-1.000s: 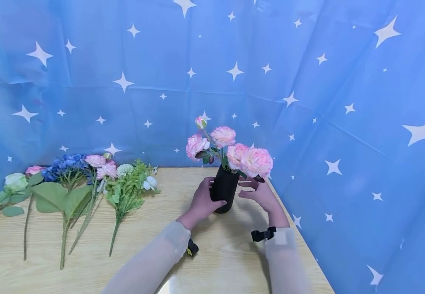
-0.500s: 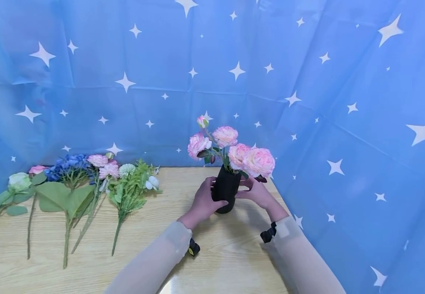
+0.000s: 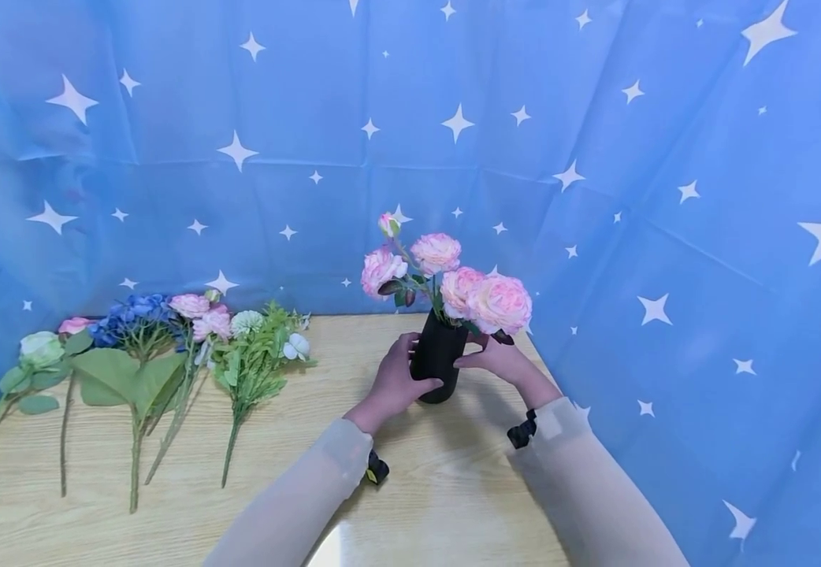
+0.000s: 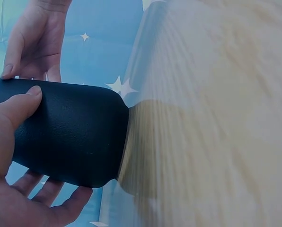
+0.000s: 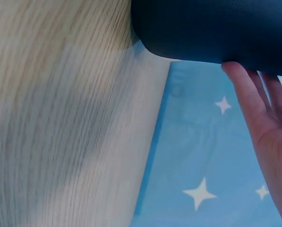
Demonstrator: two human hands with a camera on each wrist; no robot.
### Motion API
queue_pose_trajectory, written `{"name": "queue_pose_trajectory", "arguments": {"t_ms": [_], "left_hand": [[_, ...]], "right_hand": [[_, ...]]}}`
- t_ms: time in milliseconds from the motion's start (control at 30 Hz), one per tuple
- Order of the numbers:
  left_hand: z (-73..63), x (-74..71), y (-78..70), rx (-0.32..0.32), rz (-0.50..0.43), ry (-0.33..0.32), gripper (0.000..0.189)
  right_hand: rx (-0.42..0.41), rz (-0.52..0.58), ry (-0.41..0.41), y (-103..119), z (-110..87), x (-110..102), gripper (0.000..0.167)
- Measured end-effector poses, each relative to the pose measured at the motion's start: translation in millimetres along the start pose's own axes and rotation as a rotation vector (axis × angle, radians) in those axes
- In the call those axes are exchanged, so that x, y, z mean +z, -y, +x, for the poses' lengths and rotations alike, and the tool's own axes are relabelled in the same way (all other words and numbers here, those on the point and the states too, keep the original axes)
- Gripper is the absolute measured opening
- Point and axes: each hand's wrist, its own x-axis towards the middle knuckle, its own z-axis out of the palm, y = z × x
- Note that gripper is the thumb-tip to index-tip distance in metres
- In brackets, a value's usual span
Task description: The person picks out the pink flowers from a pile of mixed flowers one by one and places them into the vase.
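Observation:
A black vase (image 3: 439, 358) stands upright on the wooden table, holding pink peony-like flowers (image 3: 446, 276) with a bud and dark leaves. My left hand (image 3: 398, 383) grips the vase low on its left side; in the left wrist view its thumb (image 4: 25, 106) lies over one face and its fingers (image 4: 48, 191) curl below. From the other side my right hand (image 3: 499, 361) touches the vase, thumb at its right edge. Its fingers (image 5: 247, 87) look mostly straight in the right wrist view, some tips hidden behind the vase.
Flower stems lie along the table's left side: a white rose (image 3: 42, 349), a blue hydrangea (image 3: 137, 321) with broad leaves, pink blooms (image 3: 201, 313) and a green bunch (image 3: 258, 362) with white flowers. A blue star-patterned cloth (image 3: 297, 118) hangs behind and right of the table (image 3: 439, 504).
My right hand has come in from the right and touches the vase. The left hand keeps its grip; the view has tilted slightly down.

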Motion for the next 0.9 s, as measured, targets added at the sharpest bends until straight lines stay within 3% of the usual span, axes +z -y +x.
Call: {"name": "queue_pose_trajectory", "arguments": {"t_ms": [167, 300, 500, 667, 900], "left_hand": [[2.4, -1.8, -1.5, 0.013, 0.011, 0.002, 0.087], [2.5, -2.7, -0.5, 0.012, 0.013, 0.005, 0.088], [-7.9, -6.6, 5.3, -0.031, 0.037, 0.037, 0.093], [-19.2, -27.1, 7.7, -0.046, 0.060, 0.026, 0.093], [-35.7, -68.2, 4.8, -0.057, -0.051, 0.032, 0.079]], "right_hand": [[-0.018, -0.017, -0.019, 5, 1.0, 0, 0.101], [0.034, -0.053, -0.012, 4, 0.3, 0, 0.102], [0.069, -0.064, 0.001, -2, -3.5, 4, 0.100], [0.065, -0.097, -0.014, -2, -4.9, 5, 0.100], [0.065, -0.108, -0.015, 0, -3.6, 2, 0.099]]}}
